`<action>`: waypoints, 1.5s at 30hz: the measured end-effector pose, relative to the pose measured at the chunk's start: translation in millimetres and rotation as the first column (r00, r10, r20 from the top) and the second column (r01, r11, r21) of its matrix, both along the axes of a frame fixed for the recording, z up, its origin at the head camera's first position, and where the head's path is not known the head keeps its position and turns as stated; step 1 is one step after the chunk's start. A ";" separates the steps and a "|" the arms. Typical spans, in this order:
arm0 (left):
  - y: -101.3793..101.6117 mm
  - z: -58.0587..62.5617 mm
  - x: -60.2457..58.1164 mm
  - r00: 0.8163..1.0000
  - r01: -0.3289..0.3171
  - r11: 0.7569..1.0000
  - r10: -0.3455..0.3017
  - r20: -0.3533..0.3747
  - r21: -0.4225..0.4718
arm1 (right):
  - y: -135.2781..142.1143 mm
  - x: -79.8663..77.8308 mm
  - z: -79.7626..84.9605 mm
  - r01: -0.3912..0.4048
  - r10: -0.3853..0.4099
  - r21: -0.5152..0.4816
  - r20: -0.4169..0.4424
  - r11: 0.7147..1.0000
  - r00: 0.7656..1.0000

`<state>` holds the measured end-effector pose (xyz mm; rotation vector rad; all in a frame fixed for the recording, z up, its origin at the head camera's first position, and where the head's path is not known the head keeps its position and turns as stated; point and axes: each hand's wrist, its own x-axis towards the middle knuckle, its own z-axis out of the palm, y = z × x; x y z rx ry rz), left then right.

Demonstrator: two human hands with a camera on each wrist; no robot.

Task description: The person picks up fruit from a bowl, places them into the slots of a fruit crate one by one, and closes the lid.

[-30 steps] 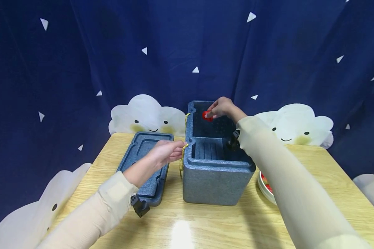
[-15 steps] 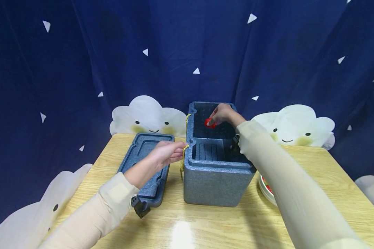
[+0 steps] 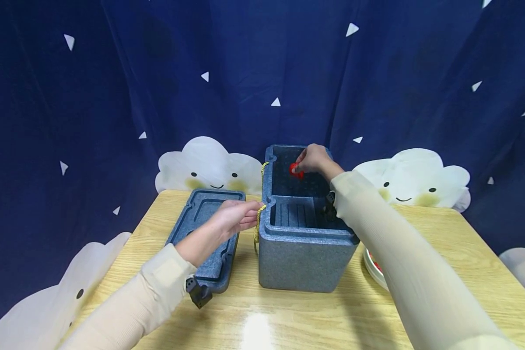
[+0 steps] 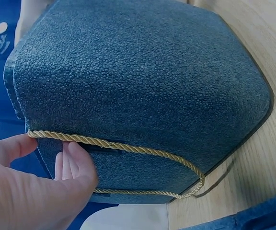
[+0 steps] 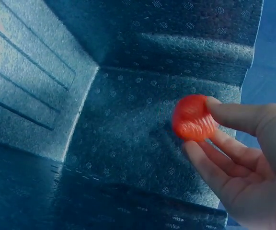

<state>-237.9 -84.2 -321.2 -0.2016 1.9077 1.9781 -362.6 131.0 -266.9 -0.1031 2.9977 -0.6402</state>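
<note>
Red rounded piece point(image 3: 295, 170), right of frame centre, sits lower inside blue-grey box point(image 3: 297, 265) than a second ago, unreleased; right hand point(image 3: 313, 158) pinches it, left hand point(image 3: 235, 217) touches yellow cord point(image 4: 143, 149), grip unclear.

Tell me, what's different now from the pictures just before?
The right hand, pinching a small red thing, has dipped a little, carrying it slightly down and to the right at the open box. Nothing was newly gripped or let go. The left hand stays by the yellow cord, and the box and the lid have stayed put.
</note>
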 end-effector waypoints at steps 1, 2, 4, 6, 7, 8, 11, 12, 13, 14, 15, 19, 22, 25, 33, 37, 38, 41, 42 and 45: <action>0.3 0.3 -0.2 1.000 -0.002 1.000 0.002 0.002 -0.002 | 0.7 0.1 -0.2 0.003 -0.003 -0.003 -0.026 1.000 1.000; 0.7 0.7 -0.5 1.000 -0.004 1.000 0.004 0.004 -0.002 | 1.1 0.0 -0.3 0.007 -0.007 -0.003 -0.046 1.000 0.999; 1.3 1.4 -1.0 1.000 -0.007 1.000 0.007 0.008 -0.007 | 1.9 0.1 -0.1 0.013 -0.015 -0.022 -0.052 1.000 0.999; 1.9 2.2 -1.5 1.000 -0.007 1.000 0.008 0.010 -0.011 | 2.5 0.9 0.8 0.022 -0.023 -0.053 -0.024 0.998 0.999; 2.3 2.3 -1.8 1.000 -0.007 1.000 0.007 0.011 -0.011 | 3.1 1.2 1.4 0.025 -0.026 -0.062 -0.007 0.998 1.000; 2.6 2.3 -2.1 1.000 -0.005 1.000 0.005 0.010 -0.012 | 3.8 1.5 2.2 0.030 -0.029 -0.073 0.008 0.997 1.000; 3.7 1.8 -2.6 1.000 0.005 1.000 -0.005 0.006 -0.021 | 6.7 3.0 6.0 0.040 -0.034 -0.125 0.048 0.991 0.998; 4.0 1.7 -2.6 1.000 0.006 1.000 -0.006 0.006 -0.024 | 7.8 3.7 7.9 0.042 -0.035 -0.145 0.056 0.989 0.998; 4.2 1.6 -2.5 1.000 0.005 1.000 -0.005 0.006 -0.027 | 9.0 4.2 10.1 0.042 -0.032 -0.163 0.061 0.986 0.998; 4.1 1.4 -2.4 1.000 0.002 1.000 -0.002 0.006 -0.028 | 9.8 4.9 12.8 0.044 -0.032 -0.186 0.065 0.982 0.997; 4.0 1.5 -2.2 1.000 -0.001 1.000 0.001 0.007 -0.027 | 10.6 5.6 16.0 0.045 -0.031 -0.206 0.068 0.978 0.997; 2.6 1.8 -2.2 1.000 -0.010 1.000 0.010 0.011 -0.015 | 12.1 9.4 32.2 0.052 -0.034 -0.257 0.075 0.965 0.997; 0.7 1.9 -2.3 1.000 -0.010 1.000 0.010 0.011 -0.010 | 13.1 14.2 46.4 0.042 -0.024 -0.265 0.070 0.963 0.997; -1.6 2.0 -2.3 1.000 -0.011 1.000 0.011 0.012 -0.006 | 17.9 20.9 59.1 0.017 -0.004 -0.252 0.050 0.968 0.999; -6.8 0.7 -2.9 1.000 0.005 1.000 -0.005 -0.003 -0.008 | 50.1 48.2 75.0 -0.040 0.038 -0.178 -0.017 0.983 0.999; -8.8 0.9 -3.2 1.000 0.013 1.000 -0.013 -0.013 -0.008 | 69.0 62.6 70.4 -0.043 0.037 -0.141 -0.042 0.989 0.998; -9.1 0.8 -3.6 1.000 0.013 1.000 -0.013 -0.014 -0.007 | 73.5 65.8 68.1 -0.042 0.036 -0.132 -0.045 0.990 0.998; -10.3 0.6 -4.5 1.000 0.008 1.000 -0.008 -0.008 -0.007 | 86.7 74.4 59.4 -0.045 0.039 -0.118 -0.051 0.992 0.998; -10.8 0.5 -4.6 1.000 0.007 1.000 -0.007 -0.007 -0.009 | 91.1 77.0 55.7 -0.047 0.041 -0.115 -0.054 0.992 0.998; -12.0 0.6 -5.1 1.000 0.005 1.000 -0.005 -0.003 -0.015 | 104.1 84.5 43.2 -0.065 0.059 -0.089 -0.061 0.994 0.996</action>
